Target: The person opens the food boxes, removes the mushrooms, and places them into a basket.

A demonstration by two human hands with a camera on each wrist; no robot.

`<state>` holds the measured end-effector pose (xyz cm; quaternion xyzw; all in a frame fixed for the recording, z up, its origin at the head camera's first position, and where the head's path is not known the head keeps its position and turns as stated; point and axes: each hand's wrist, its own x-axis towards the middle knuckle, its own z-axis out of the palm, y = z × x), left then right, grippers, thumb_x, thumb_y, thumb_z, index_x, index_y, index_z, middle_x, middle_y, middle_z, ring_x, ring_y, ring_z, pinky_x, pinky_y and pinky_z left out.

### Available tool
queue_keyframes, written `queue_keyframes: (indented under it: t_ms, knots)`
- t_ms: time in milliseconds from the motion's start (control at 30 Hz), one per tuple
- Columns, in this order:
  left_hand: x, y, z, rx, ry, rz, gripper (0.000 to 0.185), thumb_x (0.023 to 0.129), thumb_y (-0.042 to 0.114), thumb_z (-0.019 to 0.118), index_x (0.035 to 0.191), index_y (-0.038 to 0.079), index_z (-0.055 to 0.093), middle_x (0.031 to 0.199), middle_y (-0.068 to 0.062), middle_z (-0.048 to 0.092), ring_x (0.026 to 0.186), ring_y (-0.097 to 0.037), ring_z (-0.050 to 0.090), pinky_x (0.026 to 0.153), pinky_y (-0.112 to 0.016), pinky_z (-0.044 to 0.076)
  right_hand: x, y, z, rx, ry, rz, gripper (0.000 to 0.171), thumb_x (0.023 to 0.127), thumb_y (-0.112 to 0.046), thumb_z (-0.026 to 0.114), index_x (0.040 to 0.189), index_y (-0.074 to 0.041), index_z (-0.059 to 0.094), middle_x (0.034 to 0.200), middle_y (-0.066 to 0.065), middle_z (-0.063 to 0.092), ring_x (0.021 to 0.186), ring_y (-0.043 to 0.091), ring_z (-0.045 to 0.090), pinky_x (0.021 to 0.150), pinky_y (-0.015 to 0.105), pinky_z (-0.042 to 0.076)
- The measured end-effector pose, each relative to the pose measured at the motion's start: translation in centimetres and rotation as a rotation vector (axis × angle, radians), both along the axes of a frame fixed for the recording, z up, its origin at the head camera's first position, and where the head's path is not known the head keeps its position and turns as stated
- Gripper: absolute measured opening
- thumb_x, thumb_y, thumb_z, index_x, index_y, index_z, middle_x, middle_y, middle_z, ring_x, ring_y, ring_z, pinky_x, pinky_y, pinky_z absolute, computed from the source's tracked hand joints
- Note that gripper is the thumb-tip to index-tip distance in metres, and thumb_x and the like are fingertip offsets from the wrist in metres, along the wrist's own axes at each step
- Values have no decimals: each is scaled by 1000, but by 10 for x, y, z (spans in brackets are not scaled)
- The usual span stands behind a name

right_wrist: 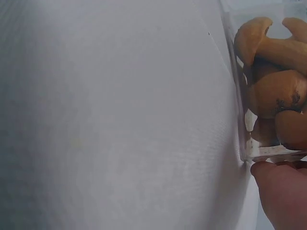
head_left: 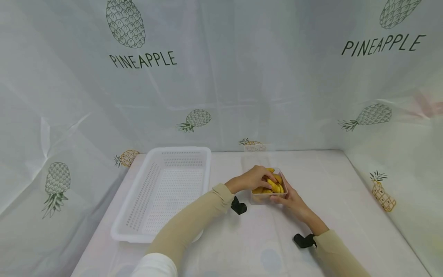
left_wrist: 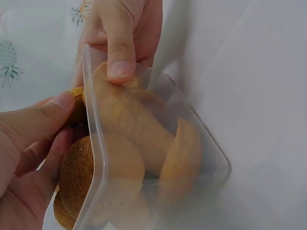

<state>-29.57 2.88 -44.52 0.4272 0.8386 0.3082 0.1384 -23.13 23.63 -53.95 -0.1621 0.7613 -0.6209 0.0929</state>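
A clear plastic box (head_left: 264,198) stands on the table, filled with yellow-brown mushrooms (right_wrist: 278,91). My left hand (head_left: 250,180) reaches into its top from the left. Between thumb and fingers, this hand (left_wrist: 29,143) pinches a brown-yellow mushroom (left_wrist: 78,108), mostly hidden by the fingers and the box rim. Beside it lies a mushroom with a round brown cap (left_wrist: 76,175). With its thumb at the near wall and fingers along the right side, my right hand (head_left: 294,202) grips the box. Only part of the right hand (right_wrist: 285,191) shows in the right wrist view.
A large white perforated basket (head_left: 162,192) stands to the left of the box. Behind the box a clear lid (head_left: 254,158) stands raised. Black wrist-worn pieces (head_left: 238,206) show near both wrists. A pineapple-printed white sheet (head_left: 221,77) hangs behind the table.
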Motion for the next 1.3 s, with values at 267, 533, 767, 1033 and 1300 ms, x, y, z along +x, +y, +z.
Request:
queue_keyframes:
  t_ms: [267,533,767,1033,1300]
  knots:
    - [-4,-3,-2,61,-56,50,24,90,11,74,112,3,76,113,-6,73,95,-3,63,81,-10,49,-2,-1,0,29,6,9,96,99,-16,65,161,-27,-8,165,15,-7,136,36,38,95,15,43]
    - [-5,-10,-3,114,-82,61,24,92,11,71,114,4,75,116,-5,72,101,-4,64,85,-12,49,-2,-2,0,47,-10,0,96,99,-18,66,161,-30,-7,165,16,-6,143,40,23,96,12,37]
    - [-11,-13,4,162,-109,74,25,92,12,72,116,5,75,118,-5,71,102,-4,62,87,-14,49,-2,0,0,34,34,17,93,98,-15,66,161,-36,0,166,11,5,144,37,20,102,19,37]
    - [-12,-16,2,199,-172,71,26,92,11,72,117,4,74,121,-7,70,106,-8,63,90,-16,49,-2,0,-1,59,31,-2,94,98,-16,67,161,-33,-1,166,14,0,147,40,8,111,68,20]
    - [-16,-25,3,253,-279,83,28,96,13,68,122,3,71,126,-7,67,111,-8,62,91,-20,50,-2,0,0,74,18,-1,91,98,-21,67,161,-33,1,167,8,2,140,33,23,105,51,37]
